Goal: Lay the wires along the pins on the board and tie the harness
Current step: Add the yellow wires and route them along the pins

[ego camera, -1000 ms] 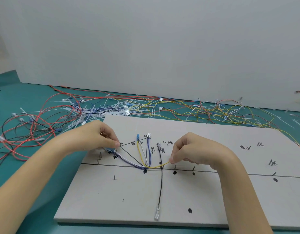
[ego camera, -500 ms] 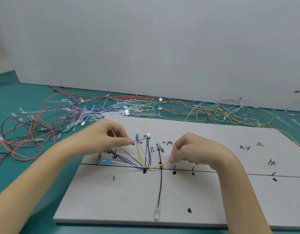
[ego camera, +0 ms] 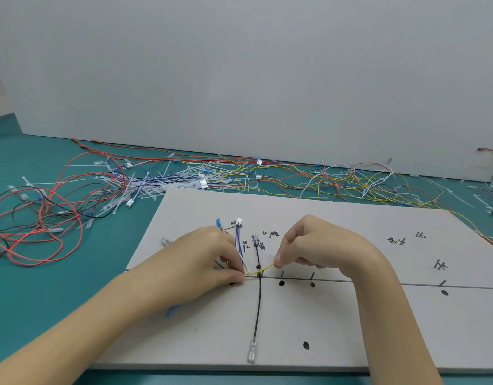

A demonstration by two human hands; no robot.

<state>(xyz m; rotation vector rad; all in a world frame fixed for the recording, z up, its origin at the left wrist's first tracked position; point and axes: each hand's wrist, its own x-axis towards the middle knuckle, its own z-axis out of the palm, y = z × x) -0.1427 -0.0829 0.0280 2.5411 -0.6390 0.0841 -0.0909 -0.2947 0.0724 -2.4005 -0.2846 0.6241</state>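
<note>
Pinching the yellow wire (ego camera: 263, 269) over the board (ego camera: 337, 323), the left hand (ego camera: 212, 262) and right hand (ego camera: 314, 245) each squeeze one end.

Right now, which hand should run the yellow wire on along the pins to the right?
The right hand, probably: it pinches the yellow wire on the side of the next pins, while the left hand pins the bundle at the junction.

**Even, soft light; wide-angle bend at the edges**

Bright, diffuse lighting with no glare. Faint soft shadows sit under the forearms on the board (ego camera: 350, 315). The desk (ego camera: 45, 295) edge curves from lens distortion; the distant wire tangle (ego camera: 184, 179) looks slightly soft
</note>
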